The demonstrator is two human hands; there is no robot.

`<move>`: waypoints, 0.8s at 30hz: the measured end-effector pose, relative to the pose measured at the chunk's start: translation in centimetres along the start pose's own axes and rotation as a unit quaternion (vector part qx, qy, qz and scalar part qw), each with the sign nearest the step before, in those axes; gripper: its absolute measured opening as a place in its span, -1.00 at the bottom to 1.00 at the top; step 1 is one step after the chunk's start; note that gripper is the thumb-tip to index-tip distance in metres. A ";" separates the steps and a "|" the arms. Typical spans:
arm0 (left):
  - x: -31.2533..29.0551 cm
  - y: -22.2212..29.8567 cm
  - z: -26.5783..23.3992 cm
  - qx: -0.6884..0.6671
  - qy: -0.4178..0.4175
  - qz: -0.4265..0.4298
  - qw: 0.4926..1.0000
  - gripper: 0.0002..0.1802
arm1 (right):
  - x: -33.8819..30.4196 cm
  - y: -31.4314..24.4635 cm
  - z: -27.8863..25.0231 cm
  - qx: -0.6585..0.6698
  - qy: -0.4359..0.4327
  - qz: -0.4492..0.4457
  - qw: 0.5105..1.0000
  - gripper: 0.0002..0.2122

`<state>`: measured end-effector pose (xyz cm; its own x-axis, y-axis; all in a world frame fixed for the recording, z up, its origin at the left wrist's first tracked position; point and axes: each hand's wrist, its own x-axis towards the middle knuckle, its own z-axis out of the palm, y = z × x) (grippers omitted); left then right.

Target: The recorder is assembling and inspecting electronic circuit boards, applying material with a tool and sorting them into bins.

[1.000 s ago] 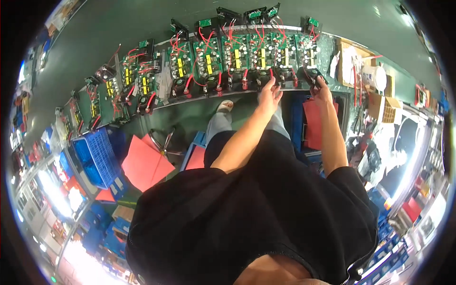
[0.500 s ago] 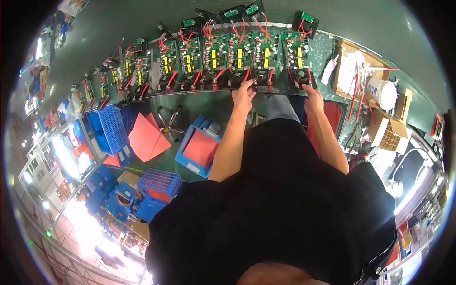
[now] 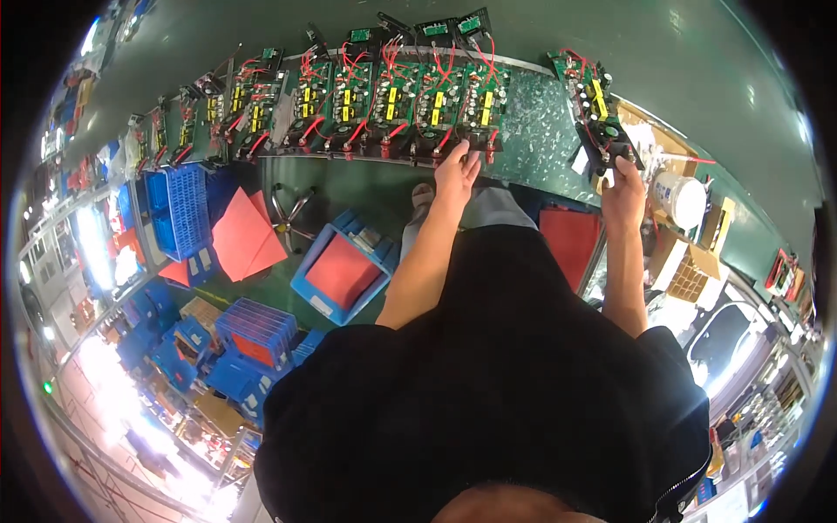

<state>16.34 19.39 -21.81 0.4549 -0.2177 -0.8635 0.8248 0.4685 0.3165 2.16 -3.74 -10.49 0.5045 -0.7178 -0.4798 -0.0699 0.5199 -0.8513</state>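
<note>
My right hand grips the near end of a green circuit board with yellow blocks, red wires and a black fan end. That board is tilted and stands apart, right of a long row of similar boards. My left hand is at the near edge of the row's rightmost circuit board, its fingers curled at the board's black front corner. Just left of it lies another circuit board of the same kind. Small black panels with green boards lie behind the row, joined by red wires.
A cardboard box, a white tub and a divided carton stand at the right. Below the bench's front edge are a blue crate with red sheets, a blue basket and a chair base.
My right hand has moved right with the end circuit board, which has turned askew and left a wide gap beside the row. My left hand stays at the row's front edge.
</note>
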 end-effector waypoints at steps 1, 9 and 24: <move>-0.2 -0.2 0.5 -0.008 -0.003 0.002 1.000 -0.80 | 0.5 -0.4 -0.3 -0.005 -0.006 -0.004 1.000 -0.78; -6.2 -0.5 7.8 0.100 -0.009 0.046 0.994 -0.87 | 2.3 -3.8 -0.5 0.040 -0.010 -0.020 0.999 -0.82; -23.7 12.2 8.0 0.222 -0.118 0.285 0.925 -0.72 | 3.8 -16.0 -0.3 0.083 -0.267 -0.126 0.952 -0.79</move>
<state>18.27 23.43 5.69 0.8762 -0.2494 -0.4125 0.4602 0.1786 0.8697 4.94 -14.90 1.29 0.8557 -0.5150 -0.0511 0.2256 0.4602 -0.8587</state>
